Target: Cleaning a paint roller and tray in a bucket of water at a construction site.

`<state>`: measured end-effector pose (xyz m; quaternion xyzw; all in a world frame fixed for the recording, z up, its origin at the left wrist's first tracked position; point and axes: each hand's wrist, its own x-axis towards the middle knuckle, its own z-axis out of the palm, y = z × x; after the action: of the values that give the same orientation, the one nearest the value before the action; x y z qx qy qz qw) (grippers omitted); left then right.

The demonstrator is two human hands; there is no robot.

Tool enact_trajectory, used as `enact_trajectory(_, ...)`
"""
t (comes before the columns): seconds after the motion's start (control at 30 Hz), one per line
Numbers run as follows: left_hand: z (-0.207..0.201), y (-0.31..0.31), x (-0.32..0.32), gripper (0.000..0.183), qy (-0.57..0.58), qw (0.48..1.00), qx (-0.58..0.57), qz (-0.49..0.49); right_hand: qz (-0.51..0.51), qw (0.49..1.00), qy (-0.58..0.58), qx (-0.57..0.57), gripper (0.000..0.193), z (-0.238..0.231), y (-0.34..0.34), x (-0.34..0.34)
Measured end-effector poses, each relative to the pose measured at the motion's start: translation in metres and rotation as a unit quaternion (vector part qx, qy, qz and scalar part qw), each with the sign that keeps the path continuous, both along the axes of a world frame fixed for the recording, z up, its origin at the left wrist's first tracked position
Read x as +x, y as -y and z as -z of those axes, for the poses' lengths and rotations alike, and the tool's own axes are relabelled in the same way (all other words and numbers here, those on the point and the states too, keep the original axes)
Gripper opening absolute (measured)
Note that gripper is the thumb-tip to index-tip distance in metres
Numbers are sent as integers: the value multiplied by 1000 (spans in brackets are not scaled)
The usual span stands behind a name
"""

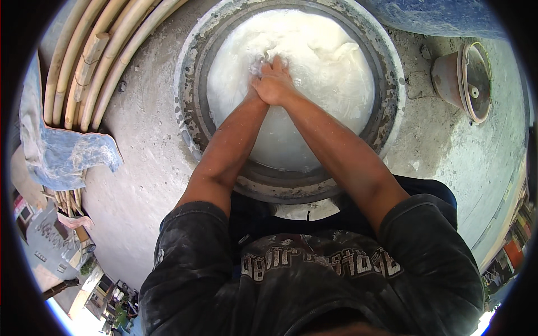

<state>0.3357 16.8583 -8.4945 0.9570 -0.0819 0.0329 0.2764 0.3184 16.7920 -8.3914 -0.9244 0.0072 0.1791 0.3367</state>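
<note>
Milky white liquid (pixel 280 134) with a pale, creamy mass (pixel 330 53) in its far part fills a large round tub (pixel 395 84) with a broad grey, speckled rim. Both my arms reach down into the middle of it. My right hand (pixel 276 84) lies palm down at the surface, its fingers stretched forward and slightly apart, the tips wet. It overlaps my left hand (pixel 256 89), which is mostly hidden beneath it and in the liquid. Ripples and splashes show around the fingers. Whether the left fingers hold anything is hidden.
A bucket (pixel 448 81) with a pale rim, a small round object inside, stands right of the tub on the concrete floor (pixel 140 157). Thick bamboo poles (pixel 95 61) lie at the far left, beside a blue sheet (pixel 78 151). Another blue surface (pixel 443 14) borders the far right.
</note>
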Motion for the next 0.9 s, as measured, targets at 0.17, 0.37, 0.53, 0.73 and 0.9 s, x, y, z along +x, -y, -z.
enact_trajectory(0.17,-7,-73,7,33,130,929,313,146,-259,896,129,336,36,-76,-46,-66)
enact_trajectory(0.37,-112,6,46,25,-281,900,315,107,-276,905,181,268,33,-52,-17,-20)
enact_trajectory(0.53,-89,0,32,23,-80,954,270,101,-206,901,271,268,38,-33,-8,-36)
enact_trajectory(0.73,-79,2,69,30,-243,952,-123,-140,-192,871,367,266,35,-32,-12,-11)
enact_trajectory(0.9,-48,21,25,54,-345,446,-806,-182,4,948,271,167,29,48,35,60)
